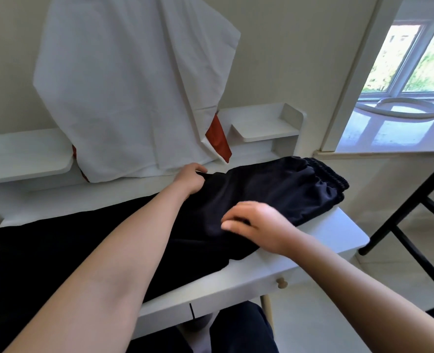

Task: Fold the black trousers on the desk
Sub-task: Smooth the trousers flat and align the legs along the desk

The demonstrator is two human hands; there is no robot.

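The black trousers (274, 189) lie lengthwise across the white desk (338, 233), elastic waistband at the far right, legs running off to the lower left. My left hand (189, 180) is at the far edge of the trousers near the crotch, its fingers pinched on the fabric. My right hand (255, 224) lies on the near side of the trousers, fingers curled and pressing into the cloth; whether it grips a fold is unclear. My left forearm hides part of the trouser legs.
A white cloth (124, 85) hangs on the wall over something red (218, 138), above the desk's white back shelves (264, 123). A wooden drawer knob (281, 282) sits under the front edge. A black stand's legs (402, 225) rise at the right by the window.
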